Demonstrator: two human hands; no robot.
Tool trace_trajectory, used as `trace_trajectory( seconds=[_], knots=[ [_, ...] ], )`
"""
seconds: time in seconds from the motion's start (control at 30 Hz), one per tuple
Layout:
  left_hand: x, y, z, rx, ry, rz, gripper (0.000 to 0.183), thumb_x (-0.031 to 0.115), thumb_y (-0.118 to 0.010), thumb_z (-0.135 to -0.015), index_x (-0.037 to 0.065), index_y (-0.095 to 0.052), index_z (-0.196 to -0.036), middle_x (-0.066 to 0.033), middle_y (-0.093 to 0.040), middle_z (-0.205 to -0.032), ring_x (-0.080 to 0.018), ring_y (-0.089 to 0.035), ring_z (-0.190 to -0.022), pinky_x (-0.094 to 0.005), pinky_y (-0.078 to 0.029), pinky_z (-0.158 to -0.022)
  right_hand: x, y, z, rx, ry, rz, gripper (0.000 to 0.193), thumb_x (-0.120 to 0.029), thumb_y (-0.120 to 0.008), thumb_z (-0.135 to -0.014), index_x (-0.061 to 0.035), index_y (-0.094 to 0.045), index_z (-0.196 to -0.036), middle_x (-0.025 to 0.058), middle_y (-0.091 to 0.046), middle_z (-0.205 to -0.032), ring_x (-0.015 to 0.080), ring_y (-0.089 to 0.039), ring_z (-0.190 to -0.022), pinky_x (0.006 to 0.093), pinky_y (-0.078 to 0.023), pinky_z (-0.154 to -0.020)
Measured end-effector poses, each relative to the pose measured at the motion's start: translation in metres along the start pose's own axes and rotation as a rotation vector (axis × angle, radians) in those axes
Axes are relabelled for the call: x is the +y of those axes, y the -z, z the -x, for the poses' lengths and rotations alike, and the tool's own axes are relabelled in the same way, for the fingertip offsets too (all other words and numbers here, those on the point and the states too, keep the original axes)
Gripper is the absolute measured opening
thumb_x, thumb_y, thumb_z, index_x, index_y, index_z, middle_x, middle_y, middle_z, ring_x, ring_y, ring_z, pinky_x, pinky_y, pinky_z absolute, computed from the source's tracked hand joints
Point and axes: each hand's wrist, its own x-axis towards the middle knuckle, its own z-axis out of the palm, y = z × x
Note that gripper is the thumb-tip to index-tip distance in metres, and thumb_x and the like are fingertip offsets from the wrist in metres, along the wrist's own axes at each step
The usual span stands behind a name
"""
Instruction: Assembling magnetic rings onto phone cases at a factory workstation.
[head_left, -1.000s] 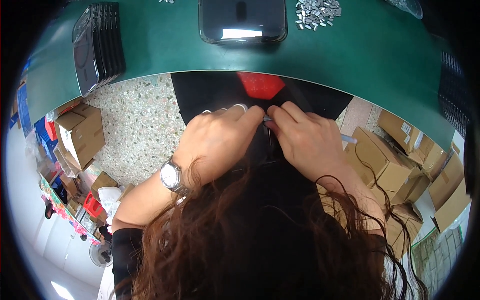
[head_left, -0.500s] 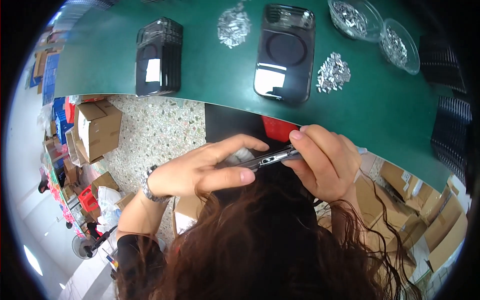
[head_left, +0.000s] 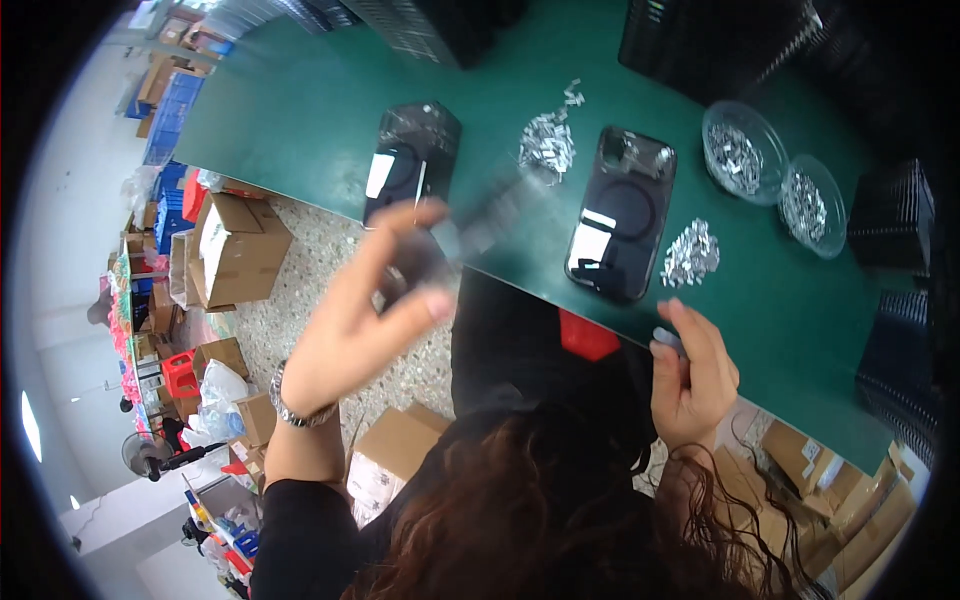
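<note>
My left hand (head_left: pixel 350 310) is at the table's front edge, thumb and fingers around a dark phone case (head_left: pixel 490 215) smeared by motion. Close beyond that hand stands a stack of dark, glossy phone cases (head_left: pixel 412 155). My right hand (head_left: pixel 695 375) is near the front edge, thumb and fingertips closed around a small pale-grey thing (head_left: pixel 667 341) whose kind I cannot make out. Just beyond it lies a heap of small silvery metal pieces (head_left: pixel 690 253). To its left lies another dark phone case (head_left: pixel 622 220) with a ring on its back. A second silvery heap (head_left: pixel 547 145) sits farther back.
Two clear round tubs (head_left: pixel 765 185) (head_left: pixel 838 235) of metal pieces stand on the green table (head_left: pixel 770 350). Dark stacks (head_left: pixel 890 215) line its right and far sides. A red object (head_left: pixel 588 335) shows below the front edge. Cardboard boxes (head_left: pixel 245 250) stand on the floor.
My left hand has swung left and away from my right hand with the phone case. My right hand has let go of the case and sits lower. The view has shifted, showing more far stacks.
</note>
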Motion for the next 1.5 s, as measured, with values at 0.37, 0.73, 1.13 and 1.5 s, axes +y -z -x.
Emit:
trace_trajectory(
  seconds=[0.37, 0.73, 1.13, 1.5],
  knots=[
    [-0.051, 0.013, -0.087, 0.597, 0.211, -0.917, 0.079, 0.062, -0.067, -0.091, 0.012, -0.048, -0.149, -0.0247, -0.066, -0.114, -0.0448, -0.071, -0.097, -0.0498, -0.057, -0.082, -0.002, 0.007, 0.02, -0.053, -0.159, -0.02, 0.028, -0.008, -0.076, -0.09, 0.002, -0.07, -0.115, 0.0171, -0.072, -0.097, 0.0328, -0.072, -0.08, 0.0382, -0.057, -0.071],
    [-0.027, -0.017, -0.061, 0.572, -0.209, -1.028, 0.095, 0.054, -0.077, -0.086, 0.011, -0.035, -0.16, -0.0291, -0.06, -0.131, -0.0421, -0.069, -0.103, -0.0483, -0.058, -0.08, 0.007, 0.012, 0.027, -0.075, -0.22, 0.005, 0.027, -0.005, -0.079, -0.085, 0.0022, -0.072, -0.11, 0.0163, -0.073, -0.097, 0.0328, -0.072, -0.081, 0.0387, -0.058, -0.072],
    [0.042, -0.131, -0.126, 0.192, -0.377, -0.895, 0.088, 0.046, -0.076, -0.085, 0.024, -0.035, -0.16, -0.0309, -0.054, -0.143, -0.0447, -0.071, -0.089, -0.0488, -0.06, -0.077, 0.004, 0.015, 0.042, -0.044, -0.371, 0.141, 0.025, -0.007, -0.08, -0.084, 0.0, -0.072, -0.107, 0.013, -0.072, -0.096, 0.0297, -0.072, -0.078, 0.0355, -0.058, -0.068],
    [-0.007, -0.024, -0.079, -0.17, -0.3, 1.144, 0.083, 0.031, -0.052, -0.096, -0.003, -0.017, -0.163, -0.0337, -0.044, -0.154, -0.0436, -0.062, -0.128, -0.0535, -0.059, -0.099, 0.032, 0.013, -0.014, -0.178, -0.601, 0.19, 0.013, -0.005, -0.066, -0.091, -0.0047, -0.073, -0.101, 0.0118, -0.07, -0.095, 0.036, -0.068, -0.08, 0.0409, -0.053, -0.073]
  ],
)
